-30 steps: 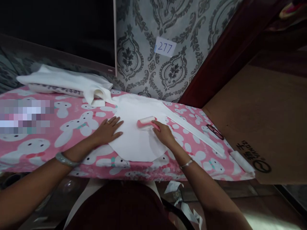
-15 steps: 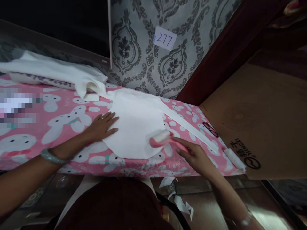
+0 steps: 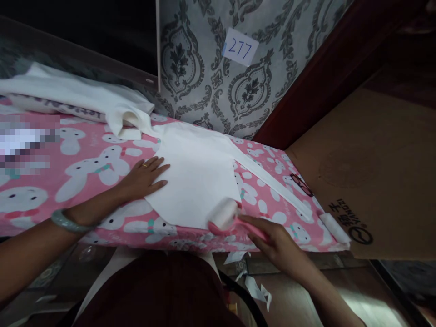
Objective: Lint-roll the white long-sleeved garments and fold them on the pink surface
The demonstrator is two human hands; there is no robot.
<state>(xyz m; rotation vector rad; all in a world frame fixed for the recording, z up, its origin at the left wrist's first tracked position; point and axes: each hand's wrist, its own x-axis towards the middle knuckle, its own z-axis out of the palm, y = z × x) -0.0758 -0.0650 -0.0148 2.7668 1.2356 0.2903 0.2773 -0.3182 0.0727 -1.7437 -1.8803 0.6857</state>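
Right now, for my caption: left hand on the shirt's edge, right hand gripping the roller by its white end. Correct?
One slip: the head view shows the right hand gripping the roller by its pink handle, not its white end. The rest stands.

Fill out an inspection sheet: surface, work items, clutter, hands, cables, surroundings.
Surface: pink bunny-print cloth, wrinkled along the near edge.
Work items: white garment spread out, one sleeve stretched to the right; pink-handled roller at its lower right edge, blurred.
Clutter: dark-framed glasses and white roll at the right end; lettered cushion at the back left; white scraps on the floor; pixelated patch at left, unreadable.
Hands: left hand flat, fingers on the garment's left side; right hand gripping the roller's handle.
Cables: nothing seen.
Surroundings: patterned wall with card reading 277; dark screen; cardboard at right.
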